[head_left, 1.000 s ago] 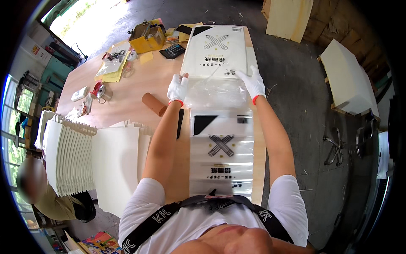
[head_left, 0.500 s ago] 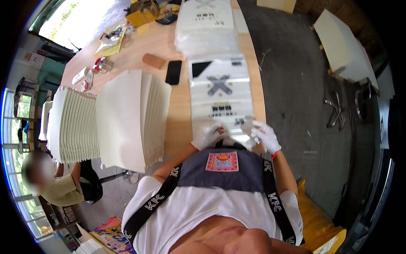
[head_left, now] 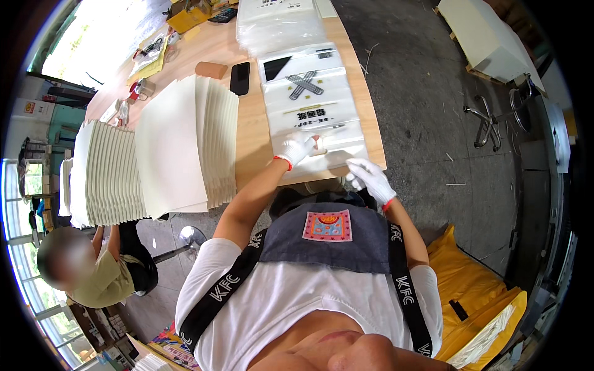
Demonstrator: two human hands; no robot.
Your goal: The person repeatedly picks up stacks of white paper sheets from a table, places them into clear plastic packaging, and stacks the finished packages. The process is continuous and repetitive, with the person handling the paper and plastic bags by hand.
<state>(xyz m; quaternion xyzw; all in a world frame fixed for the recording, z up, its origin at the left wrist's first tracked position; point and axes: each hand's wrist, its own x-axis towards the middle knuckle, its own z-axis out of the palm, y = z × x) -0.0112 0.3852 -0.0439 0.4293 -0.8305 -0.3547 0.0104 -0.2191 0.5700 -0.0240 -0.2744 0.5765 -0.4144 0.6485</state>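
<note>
A clear plastic bag (head_left: 300, 99) printed in black lies lengthwise in front of me, with white sheets inside. My left hand (head_left: 297, 149), in a white glove with a red cuff, is closed on the near part of this bag. Bare fingertips show at the glove's end, beside a pale fold. Just off the table's near right corner, my right hand (head_left: 370, 178) is gloved too, its fingers bent together and apart from the bag. Whatever those fingers may hold is hidden. Beyond the bag lies a stack of similar plastic bags (head_left: 281, 31).
Tall stacks of white paper (head_left: 167, 139) stand on the table (head_left: 252, 133) to the left. A black phone (head_left: 240, 78) and a brown block (head_left: 211, 70) lie beyond them. Another person (head_left: 111, 272) sits at far left. Yellow sacking (head_left: 458, 290) is at lower right.
My right hand has come away from the bag's near right corner, down past the table edge. My left hand stays at the bag's near part. The whole view has shifted.
</note>
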